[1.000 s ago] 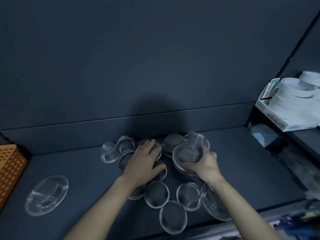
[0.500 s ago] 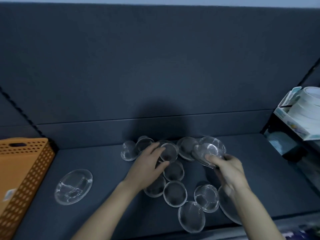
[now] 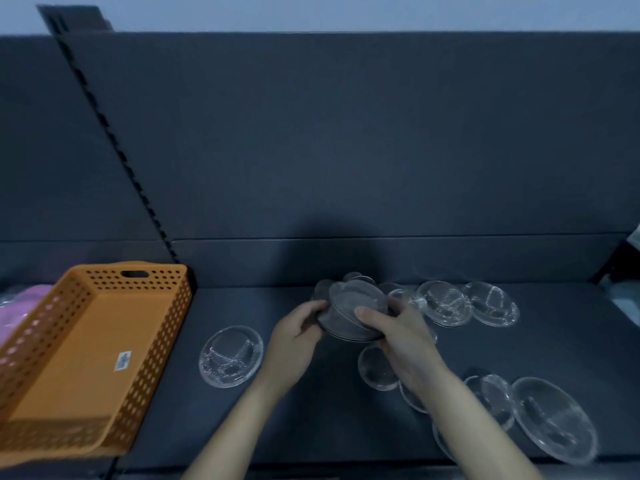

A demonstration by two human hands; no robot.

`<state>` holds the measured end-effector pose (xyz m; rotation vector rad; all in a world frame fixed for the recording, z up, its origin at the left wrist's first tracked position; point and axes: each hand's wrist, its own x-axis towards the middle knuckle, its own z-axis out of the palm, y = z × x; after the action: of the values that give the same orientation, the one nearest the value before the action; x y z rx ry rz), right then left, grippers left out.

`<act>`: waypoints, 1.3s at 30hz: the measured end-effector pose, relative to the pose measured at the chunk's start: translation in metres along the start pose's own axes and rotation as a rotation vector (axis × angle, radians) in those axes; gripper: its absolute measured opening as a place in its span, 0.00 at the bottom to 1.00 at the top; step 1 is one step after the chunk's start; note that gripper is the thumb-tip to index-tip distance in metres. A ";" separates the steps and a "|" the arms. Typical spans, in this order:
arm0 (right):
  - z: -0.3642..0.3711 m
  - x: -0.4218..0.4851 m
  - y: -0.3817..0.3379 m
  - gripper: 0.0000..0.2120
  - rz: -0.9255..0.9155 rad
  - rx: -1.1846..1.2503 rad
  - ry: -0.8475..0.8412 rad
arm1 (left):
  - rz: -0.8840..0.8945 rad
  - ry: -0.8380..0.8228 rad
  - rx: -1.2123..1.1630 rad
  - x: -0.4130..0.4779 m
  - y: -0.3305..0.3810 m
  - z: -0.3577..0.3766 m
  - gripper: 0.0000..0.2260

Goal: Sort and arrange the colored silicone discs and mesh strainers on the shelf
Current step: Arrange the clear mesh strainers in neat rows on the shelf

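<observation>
We find left hand (image 3: 294, 344) and right hand (image 3: 403, 341) grips clasping a blurred round grey mesh strainer stack (image 3: 349, 306); count indiscernible.

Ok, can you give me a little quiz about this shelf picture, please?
1. True or false: the orange basket holds strainers.
2. The stack of mesh strainers is gripped by: A no hand, B both hands, C one hand.
3. Which hand is nearer the lone clear disc beside the basket?
Key: 1 false, only a label shows inside. 2 B, the left hand and the right hand. 3 the left hand.
</observation>
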<state>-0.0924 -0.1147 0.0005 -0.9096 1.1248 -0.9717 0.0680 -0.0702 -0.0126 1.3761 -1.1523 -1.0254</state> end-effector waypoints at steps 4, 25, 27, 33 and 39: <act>0.031 -0.002 0.018 0.34 -0.016 -0.108 0.005 | -0.269 0.168 -0.532 -0.012 -0.002 -0.023 0.12; 0.063 0.003 0.094 0.38 -0.028 -0.789 0.108 | -0.476 0.476 -0.412 -0.013 -0.061 -0.115 0.12; 0.069 0.007 0.090 0.42 -0.075 -0.922 0.053 | -0.464 0.493 -0.396 -0.004 -0.061 -0.120 0.13; 0.082 0.031 0.081 0.36 -0.380 -1.501 -0.070 | -0.452 0.499 -0.477 0.017 -0.062 -0.131 0.12; 0.076 0.065 0.065 0.34 -0.465 -1.805 -0.185 | -0.463 0.477 -0.480 0.023 -0.074 -0.131 0.13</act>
<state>0.0012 -0.1485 -0.0649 -2.6870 1.5237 0.1036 0.2082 -0.0689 -0.0718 1.4077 -0.2120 -1.1166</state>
